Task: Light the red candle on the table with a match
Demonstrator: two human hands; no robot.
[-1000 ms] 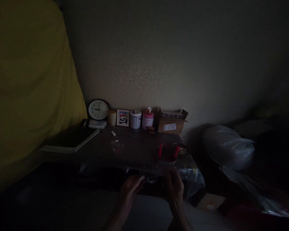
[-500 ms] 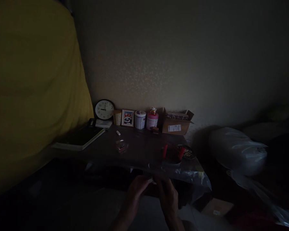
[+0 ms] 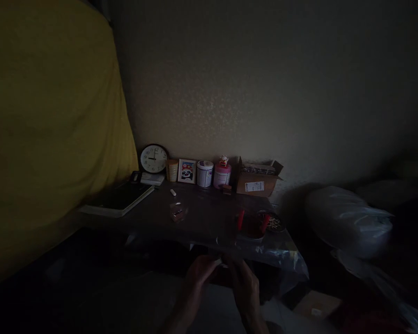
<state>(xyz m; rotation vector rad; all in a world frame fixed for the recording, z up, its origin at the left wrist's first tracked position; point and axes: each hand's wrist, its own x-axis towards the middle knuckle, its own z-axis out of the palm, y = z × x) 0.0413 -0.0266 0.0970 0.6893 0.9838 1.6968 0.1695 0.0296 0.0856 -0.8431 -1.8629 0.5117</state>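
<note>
Stretching ahead is the dark surface; left hand and right hand are sitting close together by its near edge. Right hand's grip is curling, can't tell on what; left hand's is pinching a small pale item between them. Working this well is needing a steady pinch, small finger moves.

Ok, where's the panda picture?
Head view, left of centre: the panda picture stands at the back of the table, between the ribbed tan container and the white canister.
</note>
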